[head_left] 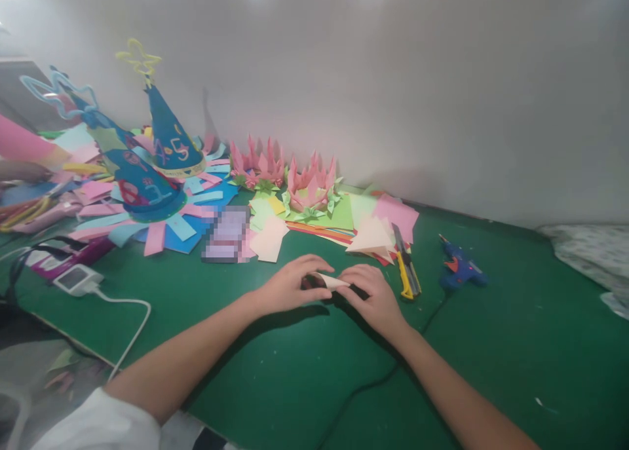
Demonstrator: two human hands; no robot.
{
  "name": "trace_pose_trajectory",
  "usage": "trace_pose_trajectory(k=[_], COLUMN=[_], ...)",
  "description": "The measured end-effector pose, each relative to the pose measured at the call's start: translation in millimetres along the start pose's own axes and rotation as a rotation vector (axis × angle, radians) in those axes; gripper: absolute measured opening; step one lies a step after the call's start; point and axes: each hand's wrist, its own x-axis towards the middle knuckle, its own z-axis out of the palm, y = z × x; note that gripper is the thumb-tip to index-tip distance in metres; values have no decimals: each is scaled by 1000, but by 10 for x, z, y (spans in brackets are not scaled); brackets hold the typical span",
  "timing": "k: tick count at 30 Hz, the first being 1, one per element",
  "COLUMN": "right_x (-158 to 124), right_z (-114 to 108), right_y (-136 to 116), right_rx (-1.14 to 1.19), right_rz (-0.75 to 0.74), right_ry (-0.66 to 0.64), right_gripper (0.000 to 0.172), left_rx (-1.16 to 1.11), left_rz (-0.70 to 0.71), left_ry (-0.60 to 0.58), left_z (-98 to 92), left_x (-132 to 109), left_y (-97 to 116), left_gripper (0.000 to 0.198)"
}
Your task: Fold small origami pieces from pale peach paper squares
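A small piece of cream paper (332, 281), curled into a cone-like shape, is held just above the green table (275, 384). My left hand (295, 284) curves round its wide end, with fingers above and thumb below. At the narrow end, my right hand (371, 296) pinches the paper between thumb and fingers. Beyond my hands lie flat cream sheets (269, 239) and a folded cream piece (372, 239). A yellow utility knife (407, 273) rests to the right of my right hand.
A blue glue gun (460, 266) lies further right, its cord trailing beneath my right arm. Pink folded-paper lotuses (311, 183) stand behind on green sheets. Blue cone hats (170, 135) and paper strips crowd the left, near a blurred-out rectangle (226, 234) and white cable (145, 306).
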Motion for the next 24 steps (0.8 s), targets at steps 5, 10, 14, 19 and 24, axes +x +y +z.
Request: trace_pose_trajectory(k=[5,10,14,19,24], right_x=[-34,-46,-41,-43,-42], right_z=[10,31,24,16,20], right_y=[16,34,27,24,89], right_rx=[146,143,157,151,120], right_rz=[106,227,234,203,93], right_ry=[103,209,201,192,219], right_gripper=[19,16,18,18,15], left_rx=[-347,-484,-553,-82,611], left_rz=[-311,-391,-388,-276,-113], left_ry=[71,-22,-215,132,311], left_z=[90,38,1,-149,-340], left_x=[51,44,5,22,56], left_y=[-48,-30,42,-10,-257], left_gripper=[50,50,53,58,31])
